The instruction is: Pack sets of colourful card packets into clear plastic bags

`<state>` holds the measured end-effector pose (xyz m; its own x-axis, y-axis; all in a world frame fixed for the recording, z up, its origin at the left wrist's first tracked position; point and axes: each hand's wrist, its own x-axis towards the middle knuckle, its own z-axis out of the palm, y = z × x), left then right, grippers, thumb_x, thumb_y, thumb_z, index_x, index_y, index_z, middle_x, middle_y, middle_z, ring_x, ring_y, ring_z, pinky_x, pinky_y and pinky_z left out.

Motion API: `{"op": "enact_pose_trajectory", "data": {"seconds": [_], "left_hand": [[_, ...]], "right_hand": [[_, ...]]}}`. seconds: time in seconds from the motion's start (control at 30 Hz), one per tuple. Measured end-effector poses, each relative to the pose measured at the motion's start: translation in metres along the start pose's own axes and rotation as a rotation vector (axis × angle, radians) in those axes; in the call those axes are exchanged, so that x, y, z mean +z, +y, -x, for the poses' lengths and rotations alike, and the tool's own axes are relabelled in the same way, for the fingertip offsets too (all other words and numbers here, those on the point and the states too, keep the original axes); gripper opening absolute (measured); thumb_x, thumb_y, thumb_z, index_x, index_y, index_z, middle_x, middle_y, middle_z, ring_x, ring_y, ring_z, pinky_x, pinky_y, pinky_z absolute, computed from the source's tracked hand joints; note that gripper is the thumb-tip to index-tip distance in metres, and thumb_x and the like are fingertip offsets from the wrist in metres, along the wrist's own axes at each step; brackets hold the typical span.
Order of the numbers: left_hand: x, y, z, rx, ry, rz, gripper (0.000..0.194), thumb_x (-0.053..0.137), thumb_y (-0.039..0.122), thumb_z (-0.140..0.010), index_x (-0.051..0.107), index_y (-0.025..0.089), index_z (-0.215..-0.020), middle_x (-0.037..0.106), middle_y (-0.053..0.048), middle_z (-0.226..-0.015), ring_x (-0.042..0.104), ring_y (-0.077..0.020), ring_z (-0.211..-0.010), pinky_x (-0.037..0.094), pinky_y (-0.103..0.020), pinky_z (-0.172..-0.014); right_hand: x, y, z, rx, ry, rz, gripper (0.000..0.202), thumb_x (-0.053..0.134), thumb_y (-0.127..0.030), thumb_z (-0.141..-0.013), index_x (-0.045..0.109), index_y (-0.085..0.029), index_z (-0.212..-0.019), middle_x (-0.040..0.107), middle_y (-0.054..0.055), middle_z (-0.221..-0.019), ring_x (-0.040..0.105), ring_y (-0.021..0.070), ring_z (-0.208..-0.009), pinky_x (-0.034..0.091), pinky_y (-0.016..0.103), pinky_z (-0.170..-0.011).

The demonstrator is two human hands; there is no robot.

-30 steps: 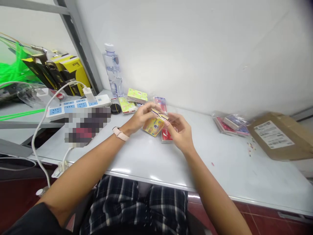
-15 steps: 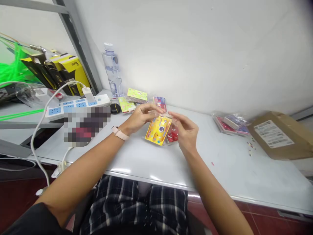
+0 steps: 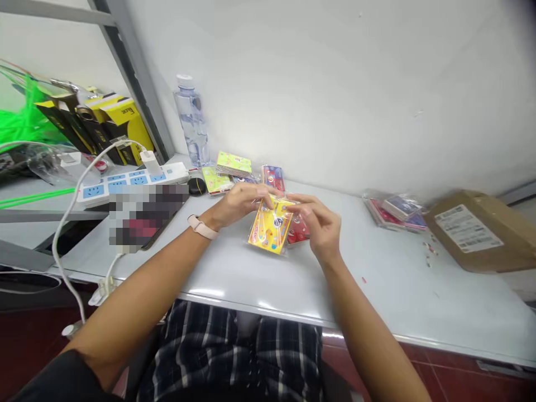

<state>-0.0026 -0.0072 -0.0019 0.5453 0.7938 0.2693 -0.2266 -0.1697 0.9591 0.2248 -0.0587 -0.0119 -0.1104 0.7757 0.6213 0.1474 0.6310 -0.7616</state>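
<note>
A yellow printed packet point(image 3: 270, 229) in a clear plastic sleeve is between my hands, tilted above the grey-white table point(image 3: 234, 273). My left hand point(image 3: 240, 204) grips its upper left edge, thumb over the front. At the upper right edge, my right hand point(image 3: 320, 223) pinches the sleeve with its fingers. A red packet point(image 3: 298, 230) lies partly hidden behind the yellow one. Beyond my hands, a red and blue packet point(image 3: 273, 177) and stacked green packets point(image 3: 233, 163) rest near the wall.
A water bottle point(image 3: 192, 123) stands at the back left, near a power strip point(image 3: 134, 181) with cables and a blurred-out object. On the right are bagged packets point(image 3: 396, 212) and a cardboard box point(image 3: 481, 231).
The thumb of my left hand has moved onto the front of the yellow packet. The packet has dropped slightly, and the fingers of my right hand have shifted along its top edge.
</note>
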Motion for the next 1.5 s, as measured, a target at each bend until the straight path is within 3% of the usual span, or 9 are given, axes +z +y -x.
{"op": "enact_pose_trajectory", "data": {"seconds": [0.1,0.23,0.5,0.67,0.83,1.07,1.23,1.33,1.5], "left_hand": [[0.004,-0.002,0.0,0.055,0.082,-0.124,0.028,0.084,0.046,-0.087,0.079,0.02,-0.077,0.078,-0.012,-0.121,0.072,-0.0293,-0.118,0.053,-0.052,-0.11],[0.006,-0.004,-0.001,0.111,0.109,-0.208,0.026,0.09,0.04,-0.081,0.076,0.018,-0.08,0.078,-0.011,-0.121,0.071,-0.029,-0.12,0.05,-0.052,-0.113],[0.007,-0.004,0.0,0.146,0.112,-0.116,0.036,0.093,0.034,-0.078,0.07,0.021,-0.103,0.077,-0.01,-0.121,0.07,-0.0275,-0.122,0.056,-0.048,-0.107],[0.001,-0.008,0.001,0.114,0.061,-0.065,0.058,0.093,0.032,-0.08,0.067,0.025,-0.132,0.075,-0.01,-0.126,0.069,-0.0272,-0.124,0.057,-0.043,-0.105],[0.0,-0.012,0.0,0.112,0.018,0.018,0.053,0.092,0.032,-0.08,0.072,0.021,-0.127,0.074,-0.012,-0.127,0.068,-0.0275,-0.124,0.057,-0.039,-0.102],[-0.002,-0.002,0.005,-0.057,-0.092,0.279,0.057,0.093,0.029,-0.077,0.074,0.025,-0.131,0.071,-0.011,-0.134,0.07,-0.0269,-0.121,0.057,-0.037,-0.102],[-0.011,-0.007,0.004,-0.207,-0.162,0.245,0.048,0.1,0.034,-0.07,0.076,0.02,-0.109,0.077,-0.006,-0.105,0.074,-0.0185,-0.095,0.058,-0.031,-0.087],[-0.011,-0.008,0.003,-0.267,-0.276,0.185,0.052,0.106,0.039,-0.055,0.073,0.016,-0.087,0.075,-0.002,-0.084,0.07,-0.0149,-0.075,0.056,-0.029,-0.074],[0.001,-0.006,0.003,-0.311,-0.468,0.145,0.054,0.109,0.034,-0.04,0.073,0.015,-0.075,0.073,-0.001,-0.074,0.067,-0.0146,-0.067,0.056,-0.028,-0.067]], "right_hand": [[0.004,0.003,0.0,0.001,0.013,0.007,0.008,0.079,-0.029,-0.094,0.084,-0.032,-0.098,0.08,0.006,-0.119,0.075,0.0274,-0.115,0.06,0.048,-0.101],[0.005,0.007,-0.001,0.025,0.013,-0.005,0.01,0.083,-0.03,-0.091,0.082,-0.031,-0.1,0.078,0.008,-0.12,0.073,0.0275,-0.118,0.061,0.048,-0.102],[0.003,0.006,-0.007,0.281,0.049,-0.131,0.055,0.093,-0.048,-0.077,0.069,-0.029,-0.123,0.075,0.009,-0.131,0.076,0.0269,-0.106,0.066,0.046,-0.091],[-0.006,0.003,-0.006,0.428,-0.107,-0.136,0.049,0.089,-0.053,-0.082,0.073,-0.026,-0.119,0.082,0.006,-0.107,0.079,0.0266,-0.095,0.068,0.044,-0.085],[-0.011,-0.005,-0.009,0.487,-0.153,-0.18,0.043,0.092,-0.051,-0.08,0.078,-0.025,-0.111,0.084,0.005,-0.103,0.08,0.0261,-0.094,0.068,0.04,-0.083],[-0.017,-0.007,-0.009,0.51,-0.152,-0.247,0.044,0.095,-0.05,-0.075,0.079,-0.025,-0.108,0.083,0.004,-0.1,0.079,0.0253,-0.092,0.068,0.038,-0.078],[-0.027,-0.003,-0.009,0.536,-0.22,-0.284,0.047,0.102,-0.048,-0.06,0.074,-0.023,-0.09,0.078,0.003,-0.096,0.074,0.0213,-0.08,0.063,0.033,-0.064],[-0.027,-0.003,-0.01,0.511,-0.339,-0.336,0.054,0.107,-0.045,-0.047,0.069,-0.022,-0.077,0.073,0.0,-0.085,0.067,0.0175,-0.074,0.057,0.029,-0.062],[-0.02,-0.001,-0.005,0.518,-0.7,-0.458,0.064,0.107,-0.053,-0.046,0.054,-0.021,-0.064,0.066,-0.002,-0.071,0.056,0.013,-0.062,0.047,0.026,-0.057]]}}
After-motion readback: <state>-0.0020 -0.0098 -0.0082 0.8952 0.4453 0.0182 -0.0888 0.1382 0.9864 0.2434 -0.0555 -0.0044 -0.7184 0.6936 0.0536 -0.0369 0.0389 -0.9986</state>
